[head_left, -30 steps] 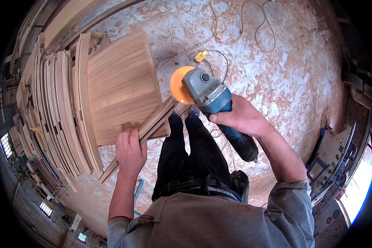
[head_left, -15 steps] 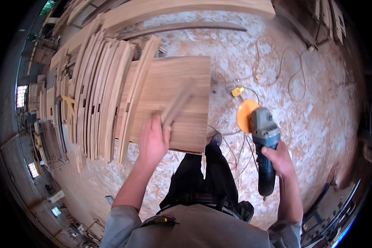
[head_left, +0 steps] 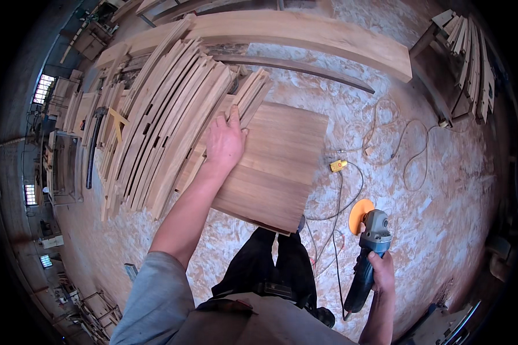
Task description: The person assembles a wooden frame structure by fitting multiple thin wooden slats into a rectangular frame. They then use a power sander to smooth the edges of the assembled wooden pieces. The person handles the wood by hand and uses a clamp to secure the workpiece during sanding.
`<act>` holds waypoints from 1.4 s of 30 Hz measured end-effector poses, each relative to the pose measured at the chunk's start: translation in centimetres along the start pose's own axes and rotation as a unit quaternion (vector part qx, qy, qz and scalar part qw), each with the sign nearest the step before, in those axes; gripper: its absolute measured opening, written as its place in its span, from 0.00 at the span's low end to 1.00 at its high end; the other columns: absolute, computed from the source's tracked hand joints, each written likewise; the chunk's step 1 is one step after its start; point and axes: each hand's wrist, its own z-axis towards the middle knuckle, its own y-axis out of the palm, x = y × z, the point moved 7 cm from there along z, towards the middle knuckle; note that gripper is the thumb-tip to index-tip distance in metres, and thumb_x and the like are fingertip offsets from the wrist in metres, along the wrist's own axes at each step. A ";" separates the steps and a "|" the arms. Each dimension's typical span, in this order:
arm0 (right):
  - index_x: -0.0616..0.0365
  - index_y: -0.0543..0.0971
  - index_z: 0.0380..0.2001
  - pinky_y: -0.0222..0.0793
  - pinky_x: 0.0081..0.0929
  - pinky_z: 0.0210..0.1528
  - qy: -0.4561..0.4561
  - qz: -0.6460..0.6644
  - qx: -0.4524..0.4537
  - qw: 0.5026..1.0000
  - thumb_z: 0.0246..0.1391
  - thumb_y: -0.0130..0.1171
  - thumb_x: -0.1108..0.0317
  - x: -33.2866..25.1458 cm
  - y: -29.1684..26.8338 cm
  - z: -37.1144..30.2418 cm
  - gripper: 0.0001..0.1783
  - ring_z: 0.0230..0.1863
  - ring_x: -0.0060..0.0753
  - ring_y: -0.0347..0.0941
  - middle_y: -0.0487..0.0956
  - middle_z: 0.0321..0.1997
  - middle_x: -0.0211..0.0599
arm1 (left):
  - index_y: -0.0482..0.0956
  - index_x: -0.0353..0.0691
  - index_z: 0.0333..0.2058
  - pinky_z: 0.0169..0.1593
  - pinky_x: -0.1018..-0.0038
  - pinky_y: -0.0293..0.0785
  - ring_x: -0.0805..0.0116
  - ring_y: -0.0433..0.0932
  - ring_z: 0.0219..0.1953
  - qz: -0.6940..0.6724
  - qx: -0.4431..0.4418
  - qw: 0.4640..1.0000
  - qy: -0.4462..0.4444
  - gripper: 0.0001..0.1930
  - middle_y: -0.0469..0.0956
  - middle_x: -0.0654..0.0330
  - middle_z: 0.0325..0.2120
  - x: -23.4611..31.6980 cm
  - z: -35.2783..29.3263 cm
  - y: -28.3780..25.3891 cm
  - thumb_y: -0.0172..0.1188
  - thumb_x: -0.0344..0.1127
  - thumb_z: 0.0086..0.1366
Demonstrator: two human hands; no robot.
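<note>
Where hands (head_left: pixel 227 141) (head_left: pixel 384 271) cover them, wood (head_left: pixel 251 93) and grinder (head_left: pixel 362 277) hide.

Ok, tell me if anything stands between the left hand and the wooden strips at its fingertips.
Nothing visible does: the left hand lies directly on the wooden strips. The angle grinder, held in the right hand, is off to the right over the floor, not between them.

Angles left forearm (head_left: pixel 191 210) toward one o'clock, with left hand (head_left: pixel 226 140) knuckles-up, palm hidden; points right forearm (head_left: pixel 380 315) roughly toward twelve o'clock, with right hand (head_left: pixel 384 270) curled in a grip.
</note>
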 end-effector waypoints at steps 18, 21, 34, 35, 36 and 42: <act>0.61 0.72 0.47 0.79 0.33 0.29 0.006 0.017 0.006 1.000 0.44 0.72 0.39 1.0 0.0 -0.4 0.41 0.26 0.34 0.78 0.78 0.29 0.38 | 0.69 0.27 0.62 0.59 0.68 0.68 0.59 0.76 0.53 -0.458 -0.101 0.868 -0.165 0.28 0.78 0.46 0.51 -12.2 -1.4 -6.4 0.54 0.42 0.69; 0.62 0.72 0.47 0.79 0.33 0.29 0.008 0.025 0.030 0.999 0.45 0.72 0.41 0.9 -0.7 -0.4 0.39 0.27 0.33 0.78 0.78 0.31 0.39 | 0.67 0.26 0.60 0.59 0.71 0.69 0.67 0.75 0.53 -0.538 -0.121 0.822 -0.141 0.28 0.77 0.49 0.51 -4.6 -4.8 -8.6 0.55 0.41 0.68; 0.65 0.76 0.47 0.74 0.29 0.41 0.000 -0.036 -0.031 0.999 0.48 0.70 0.57 -4.5 1.4 0.6 0.28 0.36 0.24 0.75 0.78 0.36 0.33 | 0.72 0.34 0.41 0.39 0.55 0.77 0.44 0.77 0.39 -0.137 -0.247 0.945 0.162 0.18 0.73 0.48 0.38 4.9 -20.9 -0.2 0.67 0.36 0.55; 0.64 0.77 0.47 0.72 0.29 0.45 0.017 -0.053 -0.037 0.998 0.48 0.70 0.57 -4.6 1.7 0.8 0.27 0.39 0.24 0.74 0.79 0.37 0.33 | 0.71 0.34 0.42 0.39 0.55 0.77 0.44 0.77 0.39 -0.126 -0.252 0.943 0.176 0.19 0.73 0.48 0.38 4.8 -20.8 -0.1 0.67 0.36 0.55; 0.64 0.77 0.47 0.72 0.28 0.47 0.003 -0.066 -0.047 0.997 0.48 0.70 0.57 -4.7 2.0 1.3 0.27 0.40 0.24 0.74 0.80 0.38 0.33 | 0.71 0.33 0.42 0.39 0.55 0.77 0.44 0.77 0.39 -0.119 -0.258 0.941 0.183 0.19 0.73 0.47 0.39 4.6 -20.7 -0.1 0.67 0.36 0.55; 0.63 0.78 0.48 0.69 0.30 0.54 -0.033 -0.151 -0.089 0.984 0.47 0.70 0.56 -5.6 4.0 3.3 0.28 0.45 0.27 0.74 0.81 0.42 0.36 | 0.70 0.31 0.42 0.40 0.56 0.77 0.44 0.76 0.41 -0.098 -0.267 0.934 0.215 0.20 0.73 0.46 0.39 4.7 -20.1 -0.3 0.68 0.34 0.55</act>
